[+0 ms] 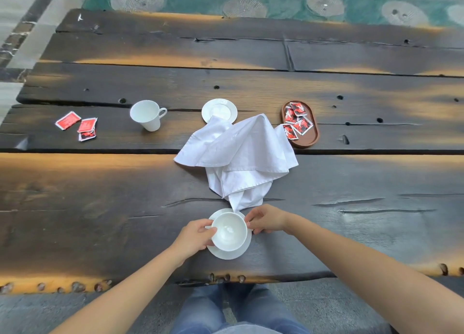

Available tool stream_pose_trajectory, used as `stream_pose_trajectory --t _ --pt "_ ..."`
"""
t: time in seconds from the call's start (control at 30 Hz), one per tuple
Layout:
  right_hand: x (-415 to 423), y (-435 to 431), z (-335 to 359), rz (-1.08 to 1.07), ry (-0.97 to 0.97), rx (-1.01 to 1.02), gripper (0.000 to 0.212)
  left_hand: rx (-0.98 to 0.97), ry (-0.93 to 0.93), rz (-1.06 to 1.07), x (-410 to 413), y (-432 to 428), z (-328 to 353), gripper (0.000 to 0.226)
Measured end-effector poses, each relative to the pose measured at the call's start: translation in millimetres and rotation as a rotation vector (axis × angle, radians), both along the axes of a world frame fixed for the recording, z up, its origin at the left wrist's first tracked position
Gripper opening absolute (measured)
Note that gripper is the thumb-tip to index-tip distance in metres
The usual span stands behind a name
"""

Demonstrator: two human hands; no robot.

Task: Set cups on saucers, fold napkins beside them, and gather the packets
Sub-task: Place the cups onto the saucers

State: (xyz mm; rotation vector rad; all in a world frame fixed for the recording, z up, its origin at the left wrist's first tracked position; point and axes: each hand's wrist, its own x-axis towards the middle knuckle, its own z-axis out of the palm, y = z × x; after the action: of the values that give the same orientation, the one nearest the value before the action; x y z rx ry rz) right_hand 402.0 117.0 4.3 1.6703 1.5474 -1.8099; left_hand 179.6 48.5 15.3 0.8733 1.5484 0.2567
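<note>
Both hands are closed on the same thing near the middle of the table's (100,208) near edge: the left hand (194,235) grips the left wall of a white porcelain cup (229,230), and the right hand (266,219) pinches its right side, where the handle is probably hidden under the fingers. The cup sits upright on a round white saucer (227,255), so this pairing looks done. Straight beyond the hands lies a crumpled white cloth napkin (241,155), its long axis running from near edge towards far edge. Its nearest corner touches the saucer's rim and its far end lies over part of a second white saucer (219,109). A second white cup (147,115) stands to the far left of that saucer, so the left hand is the nearer one for it. Loose red paper packets (75,126) lie further left. More red packets (297,119) fill an oval brown wooden tray (312,136) just right of the napkin.
</note>
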Motion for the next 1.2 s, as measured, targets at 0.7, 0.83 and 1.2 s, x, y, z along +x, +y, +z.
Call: stream_pose_trajectory --t 0.7,0.83,1.2 --pt "-134.7 96.0 97.6 0.829 -0.129 0.792 0.031 0.601 0.864 -0.508 -96.1 63.9 73.0 0.052" --pt "-167.2 115.9 103.1 0.830 -0.134 0.824 0.035 0.608 0.874 -0.406 -126.3 77.2 80.4 0.050" --pt "-226.0 168.1 93.7 0.857 -0.178 0.864 0.047 0.593 0.924 -0.445 -183.0 135.5 77.4 0.050"
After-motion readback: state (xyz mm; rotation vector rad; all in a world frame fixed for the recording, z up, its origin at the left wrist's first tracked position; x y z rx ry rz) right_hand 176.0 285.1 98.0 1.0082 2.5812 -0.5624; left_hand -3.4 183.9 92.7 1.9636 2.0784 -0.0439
